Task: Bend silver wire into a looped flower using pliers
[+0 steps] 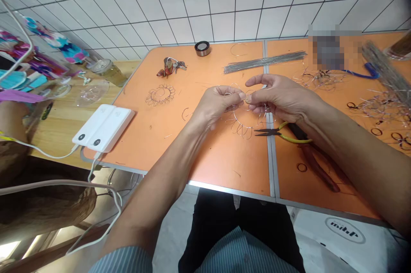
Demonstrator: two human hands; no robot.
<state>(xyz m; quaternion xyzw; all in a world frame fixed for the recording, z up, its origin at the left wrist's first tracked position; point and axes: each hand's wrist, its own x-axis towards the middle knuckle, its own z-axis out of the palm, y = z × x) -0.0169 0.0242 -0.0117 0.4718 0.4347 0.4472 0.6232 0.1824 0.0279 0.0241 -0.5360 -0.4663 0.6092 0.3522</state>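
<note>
My left hand (220, 102) and my right hand (278, 96) meet above the orange table (180, 144), both pinching a thin wire ring (243, 124) with looped petals. The ring hangs below my fingertips, and part of it is hidden behind them. My right index finger is raised from the pinch. Under my right wrist lie pliers (272, 132) with yellow handles, jaws pointing left. A similar looped wire ring (160, 95) rests on the table to the left.
A bundle of straight wires (265, 62), keys (171, 66) and a round black-rimmed tin (202, 48) lie toward the wall. Tangled wire scraps (382, 108) and red-handled pliers (319, 168) are at right. White power banks (103, 128) with cables sit at the left edge.
</note>
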